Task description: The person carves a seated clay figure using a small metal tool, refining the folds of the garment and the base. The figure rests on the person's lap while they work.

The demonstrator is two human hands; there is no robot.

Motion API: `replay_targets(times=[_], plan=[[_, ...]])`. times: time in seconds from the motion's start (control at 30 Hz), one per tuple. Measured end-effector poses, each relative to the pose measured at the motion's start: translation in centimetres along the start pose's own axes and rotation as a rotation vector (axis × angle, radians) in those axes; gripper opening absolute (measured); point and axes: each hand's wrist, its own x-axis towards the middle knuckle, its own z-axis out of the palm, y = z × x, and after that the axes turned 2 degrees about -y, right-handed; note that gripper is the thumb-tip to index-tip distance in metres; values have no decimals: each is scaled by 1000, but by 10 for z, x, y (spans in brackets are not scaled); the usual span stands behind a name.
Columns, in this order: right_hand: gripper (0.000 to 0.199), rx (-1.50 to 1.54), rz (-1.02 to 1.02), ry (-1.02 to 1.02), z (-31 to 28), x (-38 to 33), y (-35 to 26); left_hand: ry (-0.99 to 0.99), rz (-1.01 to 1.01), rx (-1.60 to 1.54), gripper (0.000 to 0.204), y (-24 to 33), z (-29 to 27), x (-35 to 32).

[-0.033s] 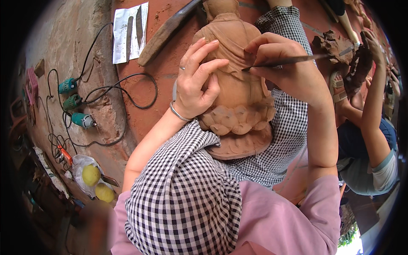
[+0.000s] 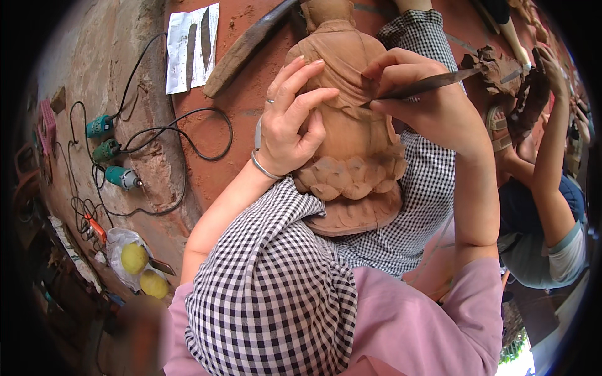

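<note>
The left hand [image 2: 290, 122] is resting on the side of a clay figure [image 2: 351, 144], its fingers spread open and lying flat against the clay. The figure is lying on a checked cloth [image 2: 426, 188] across the person's lap. The right hand [image 2: 426, 103] is pinching a slim metal carving tool [image 2: 433, 83], fingers closed around it, tip touching the figure. A white sheet of paper [image 2: 182, 50] holding dark blades is lying on the red floor upper left; a clear plastic bag [image 2: 119, 247] with two yellow fruits [image 2: 135, 258] is sitting lower left, near three teal power tools [image 2: 106, 150].
</note>
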Motion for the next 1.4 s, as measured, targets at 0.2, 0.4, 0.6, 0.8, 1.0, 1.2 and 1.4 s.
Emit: replay_targets(times=[0.2,0.4,0.6,0.8,1.0,1.2,1.4], plan=[[18,-69,-18,-6,5,-2,-5,6,4,-16,40,-1,0,0],[19,113,48,130,14,2,3,24,13,-8,42,-1,1,1],[14,-105,31,10,6,-2,-11,17,2,-14,42,0,0,1],[17,58,182,121,14,0,-4,23,2,-9,43,-1,0,0],[16,-123,72,25,8,-1,-13,14,-3,-14,43,-1,1,0],[18,29,-27,144,16,-8,6,14,6,-14,42,-1,1,0],[19,-12,-33,115,12,-3,2,12,4,-15,42,-2,1,-1]])
